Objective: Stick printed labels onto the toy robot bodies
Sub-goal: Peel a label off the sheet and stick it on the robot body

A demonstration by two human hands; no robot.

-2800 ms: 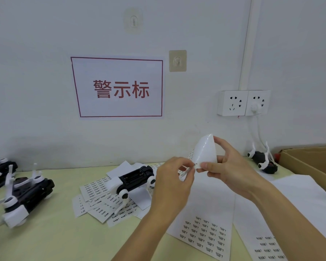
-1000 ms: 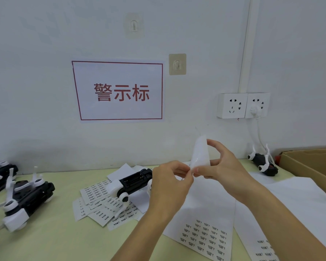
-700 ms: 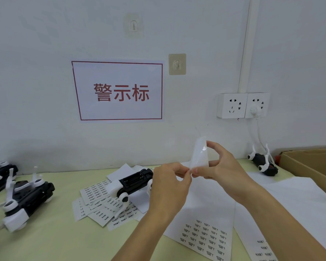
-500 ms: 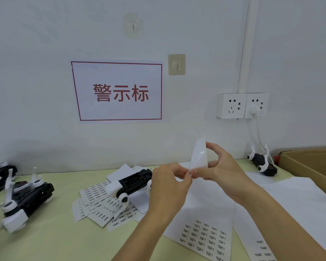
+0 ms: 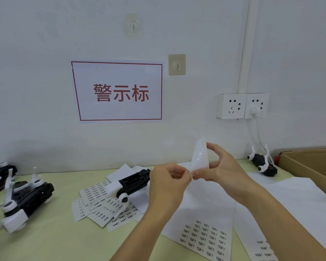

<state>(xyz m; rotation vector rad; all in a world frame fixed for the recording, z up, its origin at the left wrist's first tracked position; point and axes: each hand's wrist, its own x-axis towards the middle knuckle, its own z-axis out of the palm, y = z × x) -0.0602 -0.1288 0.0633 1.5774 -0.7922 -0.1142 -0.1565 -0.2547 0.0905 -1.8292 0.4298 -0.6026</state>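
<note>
My right hand (image 5: 222, 172) holds a small curled white label sheet (image 5: 199, 157) upright above the table, thumb and fingers round its edges. My left hand (image 5: 167, 185) pinches at the sheet's lower left corner, fingertips meeting those of the right hand; whether a label is between them is hidden. Behind my left hand a black-and-white toy robot body (image 5: 129, 185) lies on a pile of cut label strips (image 5: 98, 206). A large label sheet (image 5: 203, 236) lies flat under my forearms.
Two more toy robots (image 5: 24, 198) lie at the left edge of the pale green table (image 5: 45, 240), another robot (image 5: 263, 163) at the back right. A cardboard box (image 5: 309, 166) stands at the far right. Wall sockets (image 5: 241, 106) with a plugged cable sit above.
The curled sheet has turned narrower and more upright in my right hand since the earliest frame. Both hands stay together at its lower corner, almost still over the last second.
</note>
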